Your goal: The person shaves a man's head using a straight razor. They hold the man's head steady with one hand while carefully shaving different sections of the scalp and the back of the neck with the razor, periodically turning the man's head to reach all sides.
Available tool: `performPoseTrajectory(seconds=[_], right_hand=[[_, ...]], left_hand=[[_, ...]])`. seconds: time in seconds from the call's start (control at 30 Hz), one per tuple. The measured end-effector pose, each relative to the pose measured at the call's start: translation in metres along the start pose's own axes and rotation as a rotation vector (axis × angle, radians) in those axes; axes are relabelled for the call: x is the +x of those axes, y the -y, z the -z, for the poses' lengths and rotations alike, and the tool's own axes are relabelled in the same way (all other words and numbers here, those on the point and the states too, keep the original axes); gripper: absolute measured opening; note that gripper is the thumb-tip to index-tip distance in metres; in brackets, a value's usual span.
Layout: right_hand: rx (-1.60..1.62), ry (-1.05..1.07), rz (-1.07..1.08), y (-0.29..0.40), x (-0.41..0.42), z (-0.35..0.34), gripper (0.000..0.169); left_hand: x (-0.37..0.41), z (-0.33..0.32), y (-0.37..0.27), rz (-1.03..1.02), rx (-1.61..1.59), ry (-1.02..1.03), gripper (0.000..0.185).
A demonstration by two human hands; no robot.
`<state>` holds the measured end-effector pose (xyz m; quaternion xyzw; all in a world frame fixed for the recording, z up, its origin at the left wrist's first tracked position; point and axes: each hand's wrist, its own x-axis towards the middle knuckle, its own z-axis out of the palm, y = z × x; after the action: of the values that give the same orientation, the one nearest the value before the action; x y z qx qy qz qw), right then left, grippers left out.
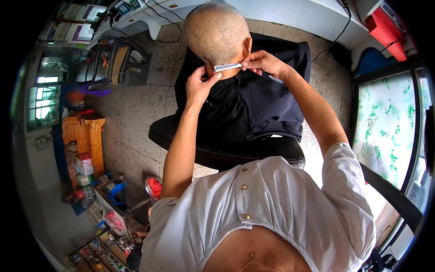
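A person with a closely shaved head [217, 32] sits before me, seen from behind, draped in a black cape [272, 102]. My right hand [263, 63] grips the handle of a straight razor [227, 67], whose blade lies across the nape just below the hairline. The far end of the razor points left, close to my left thumb. My left hand [200, 85] rests at the left side of the neck, thumb and fingers apart against the skin and collar. Whether the razor's edge touches the skin cannot be told.
The black padded chair [224, 153] stands between me and the person. Left are another chair with black armrests [110, 64], wooden furniture [90, 136] and a metal bowl of red items [153, 187]. A counter [289, 17] with hanging cables runs ahead; a glass door [385, 125] stands right.
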<state>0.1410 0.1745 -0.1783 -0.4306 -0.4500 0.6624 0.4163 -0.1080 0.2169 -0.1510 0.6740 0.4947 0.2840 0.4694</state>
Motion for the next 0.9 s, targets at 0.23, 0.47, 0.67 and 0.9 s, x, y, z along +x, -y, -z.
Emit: performPoseTrajectory(seconds=[0.23,0.47,0.67,0.9], right_hand=[[-0.059,0.018,0.0,-0.002,0.004,0.003,0.02],[-0.005,0.013,0.017,-0.012,0.004,0.001,0.017],[0.159,0.137,0.118,-0.014,-0.009,0.007,0.015],[0.012,0.066,0.013,-0.014,-0.033,0.019,0.02]], left_hand=[[0.001,-0.001,0.007,-0.022,-0.017,-0.024,0.051],[0.002,-0.001,0.005,-0.016,-0.054,-0.01,0.053],[0.003,0.001,0.013,0.006,0.029,0.011,0.059],[-0.01,-0.02,-0.031,0.068,0.696,-0.107,0.085]])
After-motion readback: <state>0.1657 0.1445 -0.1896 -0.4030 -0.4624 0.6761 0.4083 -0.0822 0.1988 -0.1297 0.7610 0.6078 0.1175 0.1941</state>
